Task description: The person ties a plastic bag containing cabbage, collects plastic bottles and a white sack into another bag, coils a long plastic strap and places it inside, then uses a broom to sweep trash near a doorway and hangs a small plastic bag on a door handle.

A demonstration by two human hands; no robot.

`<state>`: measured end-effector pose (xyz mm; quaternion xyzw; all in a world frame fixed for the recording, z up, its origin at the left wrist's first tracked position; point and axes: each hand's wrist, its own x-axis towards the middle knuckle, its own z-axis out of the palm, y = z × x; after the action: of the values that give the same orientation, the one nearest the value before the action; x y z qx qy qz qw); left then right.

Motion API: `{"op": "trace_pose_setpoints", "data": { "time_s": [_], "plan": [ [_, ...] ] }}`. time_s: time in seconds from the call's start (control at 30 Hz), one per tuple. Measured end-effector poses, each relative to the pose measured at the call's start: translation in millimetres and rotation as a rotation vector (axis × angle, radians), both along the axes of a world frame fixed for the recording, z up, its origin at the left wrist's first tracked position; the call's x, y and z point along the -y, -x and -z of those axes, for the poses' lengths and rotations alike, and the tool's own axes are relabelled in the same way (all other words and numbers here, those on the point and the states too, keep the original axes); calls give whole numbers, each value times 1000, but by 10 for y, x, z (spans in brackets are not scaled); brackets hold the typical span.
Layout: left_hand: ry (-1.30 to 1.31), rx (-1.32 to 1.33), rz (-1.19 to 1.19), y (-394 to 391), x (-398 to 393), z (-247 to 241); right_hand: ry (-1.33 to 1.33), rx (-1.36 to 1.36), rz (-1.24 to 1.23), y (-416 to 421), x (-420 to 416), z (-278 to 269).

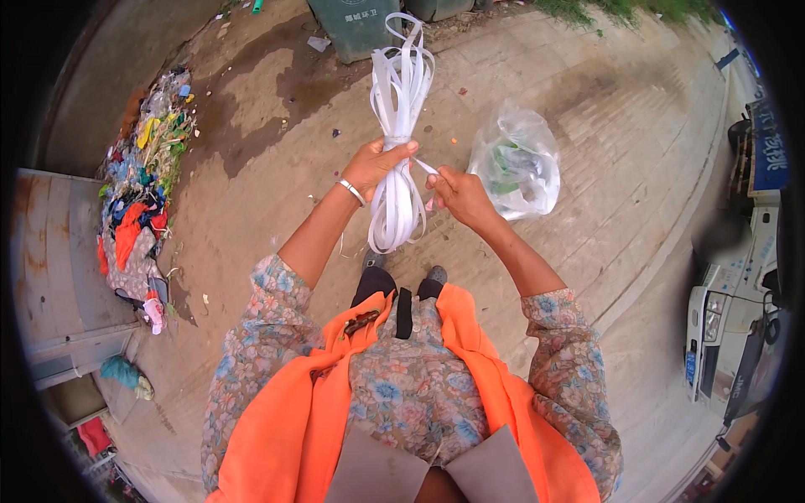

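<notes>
A bundle of white plastic strapping (pixel 397 94), folded into long loops, is held out in front of me. My left hand (pixel 371 165) is closed around its middle, where a band of the same strap wraps it. Loops fan out above and below the wrist, which wears a silver bangle (pixel 351 192). Between thumb and fingers my right hand (pixel 462 192) pinches a loose strap end (pixel 426 166) that runs to the bound middle. Beyond my right hand, a clear plastic bag (pixel 517 165) with some green and pale contents stands on the ground.
A long heap of mixed rubbish and cloth (pixel 139 201) lies along the left, beside a rusty metal panel (pixel 53 251). Green waste bins (pixel 355 28) stand ahead. A white truck (pixel 723 339) is at the right. Paving (pixel 604 151) covers the right side; wet stains mark the left.
</notes>
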<state>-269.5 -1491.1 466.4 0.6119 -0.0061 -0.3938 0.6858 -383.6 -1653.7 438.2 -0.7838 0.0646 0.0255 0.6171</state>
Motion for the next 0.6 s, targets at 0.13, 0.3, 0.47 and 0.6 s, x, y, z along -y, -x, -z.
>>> {"op": "trace_pose_setpoints", "data": {
  "time_s": [0.13, 0.3, 0.47, 0.6],
  "plan": [
    [-35, 17, -78, -16, -27, 61, -205, -200, 36, -50, -96, -275],
    [-12, 92, -140, 54, 33, 69, -219, -220, 34, -130, -167, -306],
    [54, -11, -40, 84, -5, 137, -208, -235, 119, -139, -131, -180],
    [150, -53, 91, 61, -84, 66, -337, -310, 150, -165, -97, -127]
  ]
}}
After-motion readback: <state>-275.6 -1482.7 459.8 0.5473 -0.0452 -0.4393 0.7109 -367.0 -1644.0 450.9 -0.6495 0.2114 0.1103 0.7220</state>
